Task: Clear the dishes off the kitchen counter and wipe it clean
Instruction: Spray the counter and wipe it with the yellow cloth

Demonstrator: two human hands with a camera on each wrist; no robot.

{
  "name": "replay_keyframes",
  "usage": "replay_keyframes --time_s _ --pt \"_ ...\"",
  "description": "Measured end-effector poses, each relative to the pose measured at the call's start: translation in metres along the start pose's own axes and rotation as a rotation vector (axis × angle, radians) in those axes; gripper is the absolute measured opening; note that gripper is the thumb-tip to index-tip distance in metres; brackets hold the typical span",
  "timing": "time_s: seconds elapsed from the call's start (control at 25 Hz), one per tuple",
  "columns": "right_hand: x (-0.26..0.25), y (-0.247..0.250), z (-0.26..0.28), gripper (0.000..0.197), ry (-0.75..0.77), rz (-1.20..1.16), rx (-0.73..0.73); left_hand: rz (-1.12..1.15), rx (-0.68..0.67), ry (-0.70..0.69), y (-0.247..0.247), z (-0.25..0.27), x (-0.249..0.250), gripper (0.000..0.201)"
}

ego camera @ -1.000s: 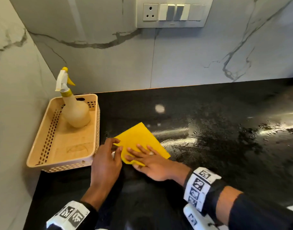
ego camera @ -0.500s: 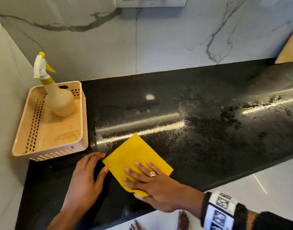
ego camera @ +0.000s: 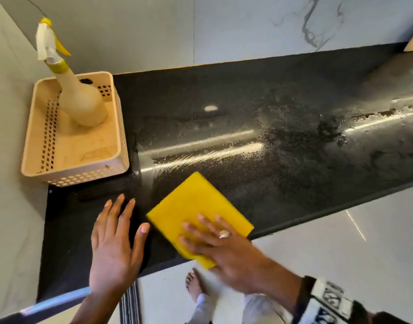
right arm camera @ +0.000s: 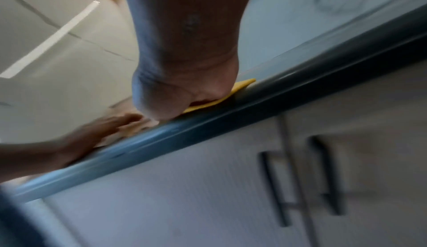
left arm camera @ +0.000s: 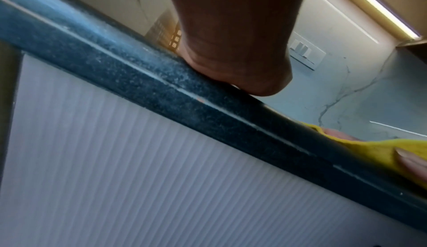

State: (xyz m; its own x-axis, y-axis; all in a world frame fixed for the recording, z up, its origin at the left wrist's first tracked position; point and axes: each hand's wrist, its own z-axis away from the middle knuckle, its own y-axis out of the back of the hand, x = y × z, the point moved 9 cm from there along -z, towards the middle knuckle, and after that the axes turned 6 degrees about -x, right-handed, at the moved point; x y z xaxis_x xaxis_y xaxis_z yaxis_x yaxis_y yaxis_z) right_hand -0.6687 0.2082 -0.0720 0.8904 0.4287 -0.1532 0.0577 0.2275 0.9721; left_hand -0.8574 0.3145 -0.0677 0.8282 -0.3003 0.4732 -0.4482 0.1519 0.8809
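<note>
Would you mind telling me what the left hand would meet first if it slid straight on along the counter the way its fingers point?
Probably the beige basket: the left hand lies flat on the black counter, fingers aimed at the basket's near wall; only bare counter shows between them.

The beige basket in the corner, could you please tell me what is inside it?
Inside the beige basket a spray bottle stands upright at the back. The rest of its floor shows bare. Whatever lies directly under the bottle's base is covered.
</note>
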Motion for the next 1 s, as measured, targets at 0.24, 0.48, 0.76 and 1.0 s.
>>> replay_keyframes --time_s 0.24,0.48,0.76,1.0 --pt "0.091 -0.001 0.043 0.058 -0.858 -0.183 0.211 -0.034 0.042 -0.024 0.002 0.003 0.005 0.057" --pt "-0.042 -0.012 -0.005 0.068 0.017 -0.055 -0.017 -0.01 0.133 -0.048 0.008 0.007 0.008 0.052" --pt "0.072 0.0 -0.001 0.063 -0.373 -0.286 -0.133 -0.049 0.201 -0.027 0.013 0.007 0.008 0.046" --pt "0.089 0.036 -0.154 0.058 -0.201 -0.32 -0.351 -0.11 0.179 0.069 0.013 0.003 0.003 0.055"
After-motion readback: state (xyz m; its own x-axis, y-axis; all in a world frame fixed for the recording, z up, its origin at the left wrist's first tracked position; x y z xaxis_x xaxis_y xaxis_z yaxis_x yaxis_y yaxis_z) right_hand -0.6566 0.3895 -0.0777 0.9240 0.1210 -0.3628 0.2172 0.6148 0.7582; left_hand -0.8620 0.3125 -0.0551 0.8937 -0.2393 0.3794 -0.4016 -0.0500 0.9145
